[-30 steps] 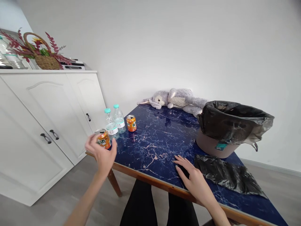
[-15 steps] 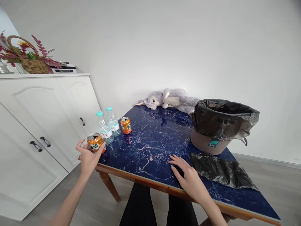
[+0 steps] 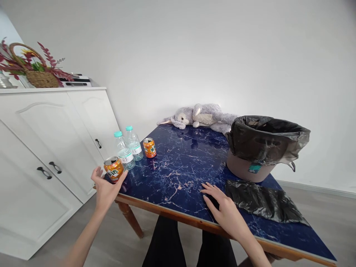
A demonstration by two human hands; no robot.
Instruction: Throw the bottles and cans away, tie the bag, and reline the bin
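At the table's near left corner stands an orange soda can [image 3: 114, 170] with an opened top. My left hand [image 3: 107, 189] is around its near side, thumb and fingers spread apart and the thumb a little off the can. Just behind it are two clear water bottles with teal caps, a nearer bottle [image 3: 125, 152] and a farther bottle [image 3: 135, 145]. To their right is a second orange can [image 3: 150, 148]. My right hand [image 3: 222, 207] rests open on the blue marbled tabletop [image 3: 178, 178], fingers stretched, left of a folded black plastic bag [image 3: 264, 202].
A bin [image 3: 247, 168] lined with a black bag [image 3: 267, 142] stands on the right. A grey plush rabbit [image 3: 200, 115] lies along the back edge by the wall. White cabinets [image 3: 55, 141] with a flower basket [image 3: 41, 78] on top flank the left.
My left thumb has come away from the nearer can, and the fingers have loosened around it. The can stays in place. My right hand keeps its position on the table.
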